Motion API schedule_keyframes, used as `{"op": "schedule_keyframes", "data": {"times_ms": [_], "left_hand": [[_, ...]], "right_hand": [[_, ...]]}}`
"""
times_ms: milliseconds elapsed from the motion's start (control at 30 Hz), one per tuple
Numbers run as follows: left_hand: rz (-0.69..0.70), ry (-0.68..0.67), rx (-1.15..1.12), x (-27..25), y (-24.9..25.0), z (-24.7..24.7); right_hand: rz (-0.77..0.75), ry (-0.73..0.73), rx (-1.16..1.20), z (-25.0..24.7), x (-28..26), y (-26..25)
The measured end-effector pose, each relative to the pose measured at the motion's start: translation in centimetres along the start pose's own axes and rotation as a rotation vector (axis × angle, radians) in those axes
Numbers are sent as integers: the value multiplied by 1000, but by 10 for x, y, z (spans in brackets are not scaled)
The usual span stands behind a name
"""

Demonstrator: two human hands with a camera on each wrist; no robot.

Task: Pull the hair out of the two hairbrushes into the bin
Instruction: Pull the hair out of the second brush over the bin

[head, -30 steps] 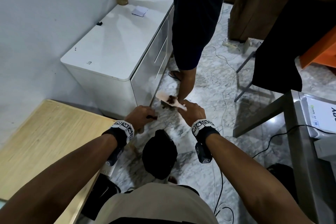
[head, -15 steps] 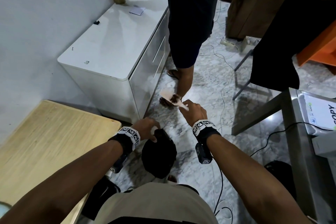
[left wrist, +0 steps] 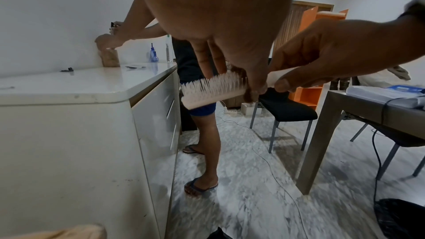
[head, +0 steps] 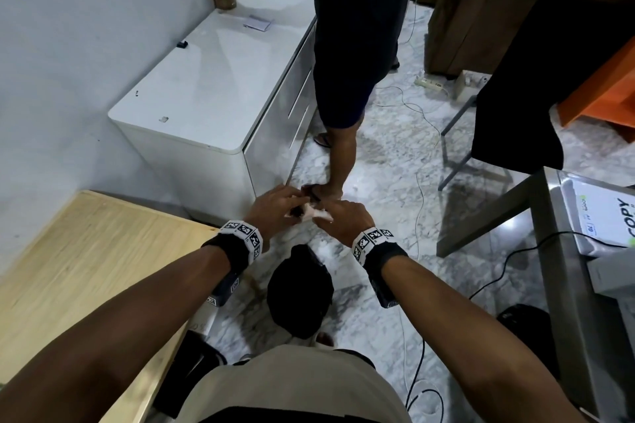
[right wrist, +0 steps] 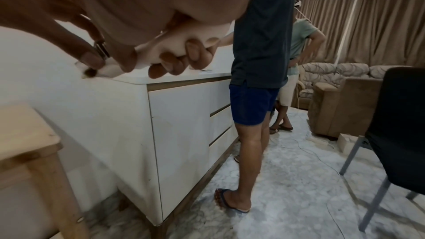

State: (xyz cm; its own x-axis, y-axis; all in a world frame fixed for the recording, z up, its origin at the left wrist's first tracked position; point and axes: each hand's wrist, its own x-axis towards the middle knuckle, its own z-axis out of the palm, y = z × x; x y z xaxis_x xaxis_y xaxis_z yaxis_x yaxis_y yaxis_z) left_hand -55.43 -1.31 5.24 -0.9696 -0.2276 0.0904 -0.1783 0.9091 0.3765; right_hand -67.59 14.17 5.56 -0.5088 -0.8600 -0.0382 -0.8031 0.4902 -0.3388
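1. Fingers first: your right hand [left wrist: 326, 55] is wrapped around the handle of the white hairbrush [left wrist: 214, 90], thumb underneath, bristles facing up. Keep that grip firm and the brush level, so that the pull does not twist it.
2. Your left hand [left wrist: 230, 30] comes down on the bristles from above, with the thumb and fingers pinching the brown hair clump [left wrist: 247, 88] at the handle end of the bristle bed. Seat the pinch low, near the bristle roots, so that you catch the whole mat and not a few strands.
3. Pull up and away along the bristles, not sideways across them; a slow peel should lift the clump in one piece.
4. Some brown hair shows on top of the bristles near your fingers too. Gather it into the same pinch if you can.
5. Black bin [head: 300, 292] sits on the marble floor [head: 378, 319] below and nearer to you than the brush. Bring the clump right over its mouth before you let go; loose hair drifts.
6. Mind the other person's leg [head: 338, 161] just beyond your hands.
7. No second hairbrush is visible in these views, so that one is probably still to do.
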Motion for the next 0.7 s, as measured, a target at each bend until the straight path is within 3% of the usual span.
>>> {"op": "schedule_keyframes", "data": {"times_ms": [100,267,433,567,633,700], "left_hand": [[46,21,-85,0,-6,-2],[97,14,-240,-3,-15,-1],[-32,21,-350,-3,-16,2],[-253,156,-511,-1,-13,3],[-257,101,-484,-1,-14,5],[-214,-47,-409,-3,-17,6]], "right_hand": [[-60,38,-15,0,1,-5],[-107,-38,-66,-2,1,-3],[-101,-77,-46,1,-1,1],[12,-108,-9,4,-2,10],[108,-104,31,6,-1,18],[218,-74,53,5,-1,27]]}}
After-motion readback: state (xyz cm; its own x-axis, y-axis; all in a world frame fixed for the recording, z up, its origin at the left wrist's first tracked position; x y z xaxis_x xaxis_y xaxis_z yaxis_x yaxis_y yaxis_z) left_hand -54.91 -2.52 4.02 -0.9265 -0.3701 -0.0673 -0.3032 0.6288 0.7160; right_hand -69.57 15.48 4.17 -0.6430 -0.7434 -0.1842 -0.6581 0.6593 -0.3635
